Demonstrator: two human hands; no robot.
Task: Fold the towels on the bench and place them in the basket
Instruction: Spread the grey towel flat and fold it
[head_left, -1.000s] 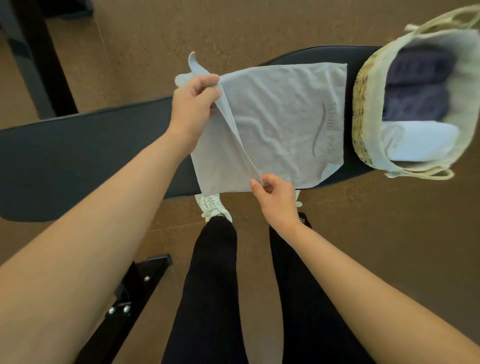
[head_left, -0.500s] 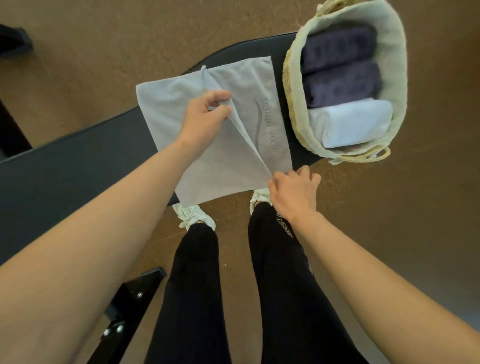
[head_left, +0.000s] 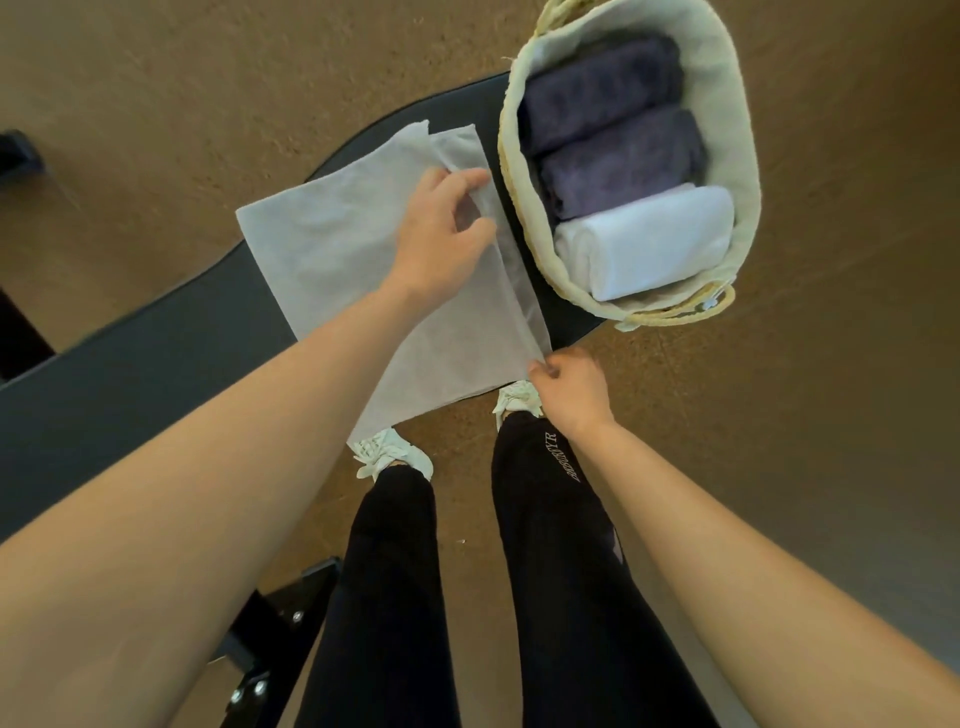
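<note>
We pinch the pale grey cloth towel on the black padded bench: left hand grasping its far edge, right hand its near corner. Beyond our fingertips, the lined wicker basket holds three rolled towels: two dark purple, one white.

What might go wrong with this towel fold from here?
Two risks stand out. The grey towel overhangs the near edge of the bench where the right hand pinches its corner, so it may slide towards the floor if released. The folded layer under the left hand stops short of the far edge, so the fold could end up uneven. The basket already holds three towels, so room looks tight.
</note>
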